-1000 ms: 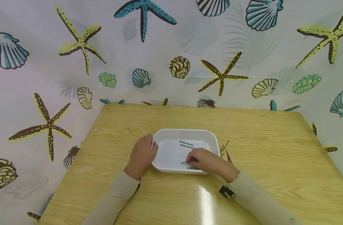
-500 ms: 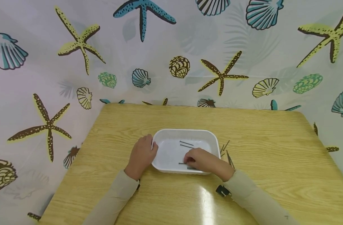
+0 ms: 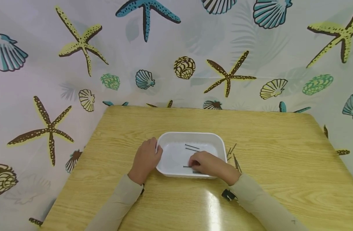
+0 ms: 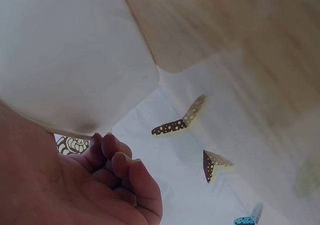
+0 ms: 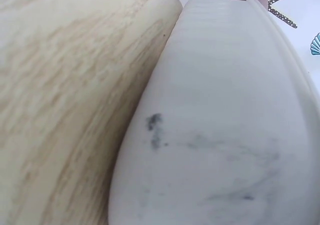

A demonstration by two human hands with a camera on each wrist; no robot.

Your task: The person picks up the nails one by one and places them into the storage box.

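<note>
Right hand point(image 3: 204, 163) shifted left; shell-patterned backdrop point(image 3: 164, 93) borders the table point(image 3: 280, 160).

From the head camera I see a light yellow-brown, wood-grained table point(image 3: 266, 144) with rounded far corners, a bright white streak of reflected light point(image 3: 213, 208) lying across its near part. Behind it and down both sides I get a white sheet printed with sea motifs point(image 3: 164, 48), among them a blue, dark-speckled starfish point(image 3: 147, 19) at the top edge, a brown-and-yellow rounded shell point(image 3: 184, 68) and a small green shell point(image 3: 110, 81). The left wrist camera shows me brown, white-dotted printed shapes point(image 4: 170, 127) and a partly cropped blue shape point(image 4: 245, 220).
</note>
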